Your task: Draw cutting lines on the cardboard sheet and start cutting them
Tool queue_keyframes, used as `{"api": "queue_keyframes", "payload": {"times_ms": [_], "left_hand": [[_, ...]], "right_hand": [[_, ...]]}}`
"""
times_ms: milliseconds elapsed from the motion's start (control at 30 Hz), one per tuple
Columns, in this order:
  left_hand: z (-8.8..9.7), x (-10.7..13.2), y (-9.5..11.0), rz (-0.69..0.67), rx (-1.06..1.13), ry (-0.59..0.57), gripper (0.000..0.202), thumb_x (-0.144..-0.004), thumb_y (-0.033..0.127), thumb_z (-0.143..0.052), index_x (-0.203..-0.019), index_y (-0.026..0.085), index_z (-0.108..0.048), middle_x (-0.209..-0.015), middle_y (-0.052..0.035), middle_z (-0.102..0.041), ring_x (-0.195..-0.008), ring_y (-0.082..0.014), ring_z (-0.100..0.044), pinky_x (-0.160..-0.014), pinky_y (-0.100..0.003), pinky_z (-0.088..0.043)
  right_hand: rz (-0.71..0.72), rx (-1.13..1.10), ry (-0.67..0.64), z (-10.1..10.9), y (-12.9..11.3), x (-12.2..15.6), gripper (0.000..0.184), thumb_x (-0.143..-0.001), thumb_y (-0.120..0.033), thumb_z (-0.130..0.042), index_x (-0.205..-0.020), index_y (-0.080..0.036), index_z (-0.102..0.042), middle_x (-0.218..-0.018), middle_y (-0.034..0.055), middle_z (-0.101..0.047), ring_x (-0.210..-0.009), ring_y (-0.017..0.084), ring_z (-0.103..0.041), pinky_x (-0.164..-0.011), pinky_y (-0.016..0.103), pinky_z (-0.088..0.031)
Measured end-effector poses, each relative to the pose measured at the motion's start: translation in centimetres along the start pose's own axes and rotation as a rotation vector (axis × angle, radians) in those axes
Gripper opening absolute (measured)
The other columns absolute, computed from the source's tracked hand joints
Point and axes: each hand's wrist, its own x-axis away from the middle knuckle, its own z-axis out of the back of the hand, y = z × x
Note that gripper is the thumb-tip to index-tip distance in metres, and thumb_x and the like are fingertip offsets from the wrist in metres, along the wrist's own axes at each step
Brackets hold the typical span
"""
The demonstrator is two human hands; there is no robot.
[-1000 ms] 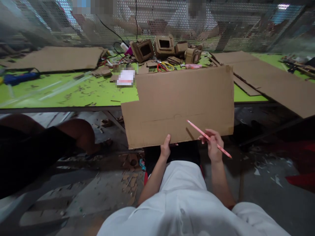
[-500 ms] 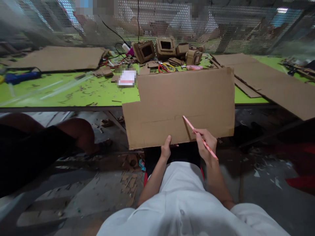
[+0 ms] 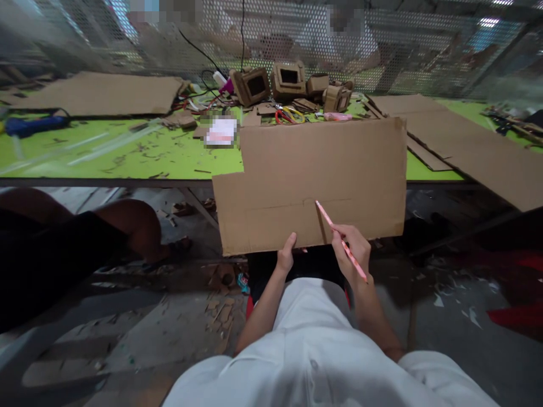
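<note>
A large brown cardboard sheet point(image 3: 331, 161), notched at its upper left corner, leans tilted between my lap and the green table's edge. My left hand point(image 3: 287, 254) grips its lower edge, thumb on top and the other fingers hidden beneath. In my right hand point(image 3: 353, 249) is a pink patterned pencil point(image 3: 326, 213), its far end at the sheet's middle, where a thin line runs across with a small curved mark above it. Whether the far end presses on the cardboard I cannot tell.
The green table point(image 3: 139, 161) carries small cardboard boxes point(image 3: 288, 82), scissors point(image 3: 292, 115), a blue glue gun point(image 3: 36, 125) and more cardboard sheets point(image 3: 479, 141). Another person's leg point(image 3: 131, 226) is at the left. Cardboard scraps point(image 3: 220, 316) litter the floor. A perforated screen point(image 3: 280, 39) stands behind.
The small curved mark near the pencil's end looks longer and clearer. My right hand has shifted slightly left, and the view has moved a little.
</note>
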Motion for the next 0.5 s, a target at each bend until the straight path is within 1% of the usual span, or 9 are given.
{"api": "queue_keyframes", "payload": {"times_ms": [167,267,367,433,500], "left_hand": [[0.3,-0.4,-0.4,0.035,-0.007,-0.070,0.027,-0.089,0.037,-0.058,-0.105,0.014,-0.060,-0.099,-0.0043,-0.064,-0.082,-0.0150,-0.063,-0.071,-0.033,-0.055],[0.2,-0.5,-0.5,0.030,-0.004,-0.080,0.027,-0.090,0.038,-0.057,-0.103,0.014,-0.060,-0.094,-0.0032,-0.064,-0.077,-0.0136,-0.062,-0.067,-0.030,-0.055],[0.1,-0.5,-0.6,0.019,0.000,-0.075,0.028,-0.090,0.038,-0.057,-0.104,0.014,-0.060,-0.095,-0.0035,-0.064,-0.078,-0.0136,-0.063,-0.068,-0.031,-0.055],[0.1,-0.4,-0.7,0.013,0.000,-0.072,0.029,-0.090,0.038,-0.057,-0.106,0.014,-0.060,-0.099,-0.0043,-0.064,-0.081,-0.0146,-0.063,-0.070,-0.032,-0.055],[0.1,-0.3,-0.8,0.009,-0.003,-0.070,0.030,-0.090,0.038,-0.057,-0.109,0.015,-0.059,-0.104,-0.0055,-0.063,-0.086,-0.0160,-0.063,-0.074,-0.035,-0.055]], "right_hand": [[-0.031,0.013,-0.003,-0.6,-0.4,-0.1,0.016,-0.088,-0.018,-0.051,-0.098,-0.022,-0.064,-0.086,0.0040,-0.068,-0.078,0.016,-0.064,-0.072,0.030,-0.053],[-0.025,0.002,0.015,-1.4,-0.2,-0.3,0.017,-0.089,-0.018,-0.051,-0.100,-0.022,-0.063,-0.089,0.0046,-0.068,-0.080,0.016,-0.064,-0.074,0.030,-0.053],[-0.008,-0.026,0.038,-2.3,0.1,-0.8,0.018,-0.088,-0.018,-0.051,-0.102,-0.022,-0.063,-0.091,0.0047,-0.068,-0.082,0.015,-0.064,-0.076,0.030,-0.053],[-0.058,-0.086,0.044,-2.6,0.3,-1.3,0.018,-0.088,-0.020,-0.053,-0.103,-0.022,-0.063,-0.092,0.0044,-0.068,-0.082,0.015,-0.065,-0.075,0.029,-0.053],[-0.146,-0.188,0.102,-2.5,0.2,-1.7,0.018,-0.089,-0.024,-0.053,-0.103,-0.022,-0.063,-0.092,0.0041,-0.069,-0.083,0.015,-0.066,-0.076,0.030,-0.054]]}}
